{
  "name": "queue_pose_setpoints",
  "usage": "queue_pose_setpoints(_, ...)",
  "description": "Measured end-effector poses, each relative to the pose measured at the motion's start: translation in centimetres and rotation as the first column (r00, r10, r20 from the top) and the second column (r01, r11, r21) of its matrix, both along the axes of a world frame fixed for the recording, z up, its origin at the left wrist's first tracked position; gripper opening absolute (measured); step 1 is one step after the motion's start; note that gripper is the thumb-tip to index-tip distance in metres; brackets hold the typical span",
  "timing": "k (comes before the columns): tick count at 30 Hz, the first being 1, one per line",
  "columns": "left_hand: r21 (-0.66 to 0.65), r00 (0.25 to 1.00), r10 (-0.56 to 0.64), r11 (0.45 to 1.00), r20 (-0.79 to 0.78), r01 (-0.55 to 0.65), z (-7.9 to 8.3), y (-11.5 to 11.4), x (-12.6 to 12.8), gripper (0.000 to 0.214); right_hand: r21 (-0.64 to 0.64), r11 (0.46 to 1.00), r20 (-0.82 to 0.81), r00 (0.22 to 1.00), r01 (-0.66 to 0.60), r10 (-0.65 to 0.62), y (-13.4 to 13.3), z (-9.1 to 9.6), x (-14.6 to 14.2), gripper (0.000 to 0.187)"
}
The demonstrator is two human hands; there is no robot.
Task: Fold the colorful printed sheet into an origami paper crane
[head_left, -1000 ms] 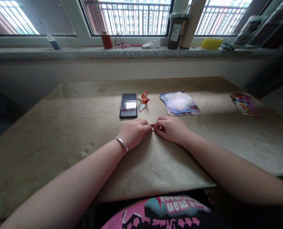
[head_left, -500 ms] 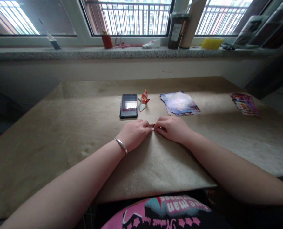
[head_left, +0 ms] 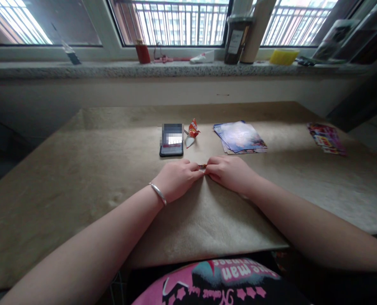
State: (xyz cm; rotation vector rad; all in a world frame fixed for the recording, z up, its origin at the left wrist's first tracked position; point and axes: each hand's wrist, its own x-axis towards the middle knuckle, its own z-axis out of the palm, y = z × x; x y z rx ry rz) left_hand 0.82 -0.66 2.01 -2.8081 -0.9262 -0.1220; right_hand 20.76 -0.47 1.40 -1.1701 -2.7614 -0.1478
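My left hand [head_left: 178,178] and my right hand [head_left: 228,171] meet low over the table, fingertips almost touching. Between them they pinch a small strip of folded paper [head_left: 202,166] with orange and dark print; most of it is hidden under my fingers. A silver bangle [head_left: 158,194] circles my left wrist. Just beyond my left hand lies a phone [head_left: 171,149], its screen partly blurred out. To the phone's right is a folded paper piece [head_left: 193,130], red-orange with a pale pointed part. A stack of printed paper sheets [head_left: 240,137] rests beyond my right hand.
Brightly printed cards or papers [head_left: 326,139] lie at the table's far right. A tan cover spreads over the table [head_left: 80,169]. Behind it, a stone windowsill [head_left: 112,71] carries a red bottle [head_left: 142,53], a dark lidded container [head_left: 237,40] and a yellow object [head_left: 283,56].
The fingers of my right hand have closed in slightly around the paper strip. My left wrist has shifted a little to the left. Everything on the table stays in place.
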Motion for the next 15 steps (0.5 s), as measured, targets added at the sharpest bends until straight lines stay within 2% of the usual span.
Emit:
queue_pose_setpoints(10, 0.014, 0.999, 0.03, 0.999, -0.032, -0.03, 0.01, -0.33, 0.56, 0.02, 0.07, 0.993, 0.051, 0.994, -0.096, 0.092, 0.07, -0.01, 0.47, 0.023)
queue_pose_setpoints(15, -0.015, 1.0, 0.019, 1.0, -0.021, -0.019, -0.11, -0.13, 0.5, 0.021, 0.063, 0.994, 0.041, 0.996, -0.087, 0.084, 0.05, 0.02, 0.14, 0.023)
